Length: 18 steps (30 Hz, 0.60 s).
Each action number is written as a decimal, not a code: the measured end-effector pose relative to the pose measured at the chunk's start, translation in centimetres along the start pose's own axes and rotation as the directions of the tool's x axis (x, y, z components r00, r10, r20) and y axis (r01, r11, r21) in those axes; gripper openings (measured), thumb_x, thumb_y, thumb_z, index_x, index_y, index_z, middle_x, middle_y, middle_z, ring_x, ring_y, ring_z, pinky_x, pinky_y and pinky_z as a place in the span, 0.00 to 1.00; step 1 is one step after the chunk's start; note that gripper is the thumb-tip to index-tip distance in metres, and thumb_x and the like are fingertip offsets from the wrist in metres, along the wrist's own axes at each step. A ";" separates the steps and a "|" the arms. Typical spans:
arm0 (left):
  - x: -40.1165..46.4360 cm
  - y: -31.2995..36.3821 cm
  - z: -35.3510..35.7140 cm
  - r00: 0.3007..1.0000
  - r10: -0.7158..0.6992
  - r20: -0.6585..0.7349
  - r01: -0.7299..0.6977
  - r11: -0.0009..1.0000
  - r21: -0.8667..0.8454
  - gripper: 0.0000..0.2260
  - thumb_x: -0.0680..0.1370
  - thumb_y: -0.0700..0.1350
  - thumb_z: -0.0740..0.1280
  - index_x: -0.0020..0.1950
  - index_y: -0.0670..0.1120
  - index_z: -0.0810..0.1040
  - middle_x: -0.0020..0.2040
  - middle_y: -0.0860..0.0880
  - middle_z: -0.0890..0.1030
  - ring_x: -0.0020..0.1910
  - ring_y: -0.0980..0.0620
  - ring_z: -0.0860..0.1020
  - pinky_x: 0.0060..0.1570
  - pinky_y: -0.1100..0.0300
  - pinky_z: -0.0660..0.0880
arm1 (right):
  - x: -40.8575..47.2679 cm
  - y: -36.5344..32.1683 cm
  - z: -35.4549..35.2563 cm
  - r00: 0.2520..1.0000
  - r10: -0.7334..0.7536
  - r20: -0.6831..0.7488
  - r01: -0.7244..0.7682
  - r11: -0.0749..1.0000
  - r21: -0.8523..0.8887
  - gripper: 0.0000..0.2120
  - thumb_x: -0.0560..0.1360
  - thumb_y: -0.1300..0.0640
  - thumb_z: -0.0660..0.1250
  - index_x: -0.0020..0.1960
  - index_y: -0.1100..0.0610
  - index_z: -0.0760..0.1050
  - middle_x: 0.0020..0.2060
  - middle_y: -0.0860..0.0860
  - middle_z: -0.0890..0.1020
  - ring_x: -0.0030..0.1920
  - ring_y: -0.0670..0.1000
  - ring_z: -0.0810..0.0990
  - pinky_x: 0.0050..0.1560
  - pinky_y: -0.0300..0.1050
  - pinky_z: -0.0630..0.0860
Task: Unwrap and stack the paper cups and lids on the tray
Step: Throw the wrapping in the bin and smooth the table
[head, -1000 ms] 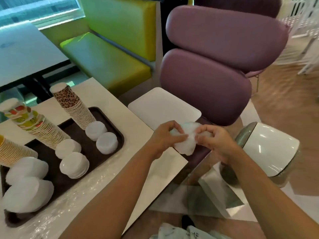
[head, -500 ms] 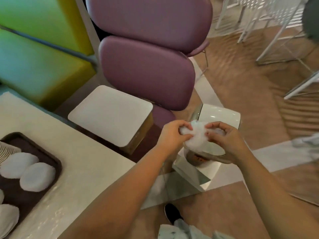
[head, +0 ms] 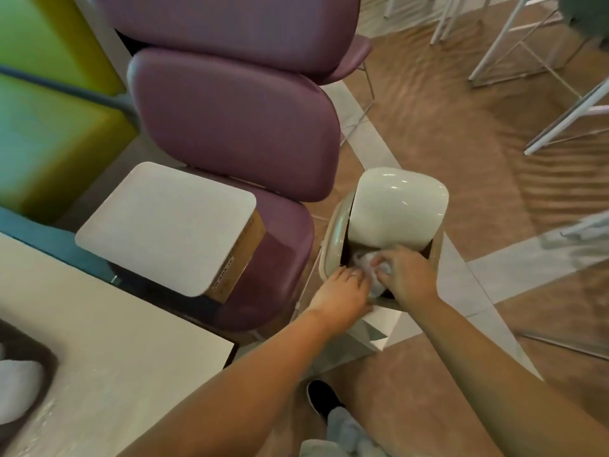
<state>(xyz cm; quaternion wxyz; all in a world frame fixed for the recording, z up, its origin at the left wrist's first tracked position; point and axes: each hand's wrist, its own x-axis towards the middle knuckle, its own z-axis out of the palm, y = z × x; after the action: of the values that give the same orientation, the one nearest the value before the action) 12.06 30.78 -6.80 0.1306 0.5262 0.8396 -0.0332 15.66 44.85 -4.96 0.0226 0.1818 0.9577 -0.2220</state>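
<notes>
A crumpled wad of clear plastic wrap [head: 369, 262] sits in the mouth of a white bin [head: 333, 239] on the floor, under its tilted swing lid [head: 395, 206]. My left hand [head: 342, 290] and my right hand [head: 405, 275] both press on the wrap, fingers closed around it. The dark brown tray [head: 39, 354] shows only at the far left edge, with one white stack of lids [head: 16, 387] on it. The cups are out of view.
A purple padded chair [head: 237, 127] stands beside the bin, with a white-topped cardboard box [head: 164, 222] on its seat. The pale table [head: 108, 351] fills the lower left. White metal chair legs [head: 527, 54] stand on the wooden floor at the upper right.
The view swung right and down, away from the tray. Both hands carried the wrap from above the table edge down into the bin's opening.
</notes>
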 end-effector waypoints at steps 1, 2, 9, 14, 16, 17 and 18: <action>0.2 0.1 0.2 0.998 -0.018 0.060 0.016 1.000 0.026 0.26 0.81 0.53 0.57 0.72 0.36 0.62 0.69 0.37 0.68 0.71 0.41 0.64 0.72 0.51 0.55 | 0.3 -0.1 0.5 0.998 0.026 0.057 -0.026 1.000 -0.008 0.06 0.73 0.56 0.68 0.49 0.54 0.81 0.48 0.51 0.79 0.49 0.53 0.79 0.50 0.41 0.70; 0.3 0.2 0.4 0.995 -0.038 0.088 0.034 0.998 0.049 0.27 0.82 0.53 0.55 0.74 0.36 0.59 0.72 0.37 0.65 0.73 0.41 0.61 0.73 0.51 0.50 | 0.7 -0.2 1.1 0.992 0.061 0.114 -0.061 0.998 -0.011 0.07 0.74 0.56 0.66 0.49 0.56 0.80 0.48 0.52 0.80 0.50 0.54 0.79 0.49 0.43 0.71; 1.2 1.0 0.3 0.978 -0.077 0.193 0.049 0.988 0.144 0.29 0.83 0.53 0.52 0.75 0.35 0.52 0.75 0.37 0.58 0.75 0.42 0.54 0.73 0.49 0.40 | 2.4 0.2 3.7 0.803 0.238 0.547 -0.170 0.970 -0.173 0.13 0.78 0.60 0.60 0.59 0.62 0.76 0.56 0.60 0.79 0.55 0.58 0.77 0.55 0.47 0.73; 1.3 0.6 0.0 0.989 -0.058 0.135 0.055 0.998 0.025 0.25 0.83 0.48 0.54 0.74 0.33 0.56 0.73 0.36 0.61 0.74 0.41 0.57 0.74 0.50 0.43 | 2.6 -0.1 2.1 0.786 0.065 0.615 -0.020 0.997 -0.079 0.16 0.79 0.60 0.58 0.65 0.60 0.73 0.60 0.58 0.78 0.58 0.58 0.75 0.62 0.50 0.70; 0.9 0.2 -0.4 0.997 -0.068 0.031 0.071 0.988 -0.136 0.21 0.82 0.45 0.57 0.71 0.35 0.62 0.70 0.37 0.67 0.70 0.41 0.63 0.73 0.52 0.49 | 2.8 -0.5 0.6 0.813 0.084 0.576 -0.038 0.995 -0.091 0.15 0.78 0.59 0.59 0.62 0.58 0.76 0.57 0.57 0.79 0.56 0.57 0.76 0.61 0.50 0.70; 0.7 0.0 -0.8 0.996 -0.078 -0.033 0.069 0.973 -0.221 0.19 0.81 0.44 0.58 0.69 0.36 0.66 0.67 0.37 0.70 0.67 0.40 0.67 0.71 0.51 0.54 | 2.7 -0.9 -0.5 0.828 0.082 0.555 -0.039 0.995 -0.089 0.14 0.78 0.58 0.59 0.61 0.57 0.77 0.56 0.56 0.80 0.55 0.57 0.76 0.60 0.49 0.70; 0.3 -0.1 -1.3 0.990 -0.094 -0.109 0.060 0.958 -0.281 0.17 0.80 0.43 0.60 0.66 0.36 0.70 0.63 0.38 0.72 0.62 0.40 0.71 0.67 0.50 0.60 | 2.5 -1.4 -1.4 0.852 0.070 0.519 -0.032 0.996 -0.081 0.13 0.78 0.57 0.59 0.60 0.56 0.77 0.55 0.56 0.80 0.55 0.56 0.76 0.60 0.48 0.70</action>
<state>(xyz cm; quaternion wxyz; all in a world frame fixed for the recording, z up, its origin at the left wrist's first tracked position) 11.56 31.26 -5.59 0.1504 0.4706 0.8622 0.1116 12.85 45.16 -3.41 0.2935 0.1392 0.9177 -0.2287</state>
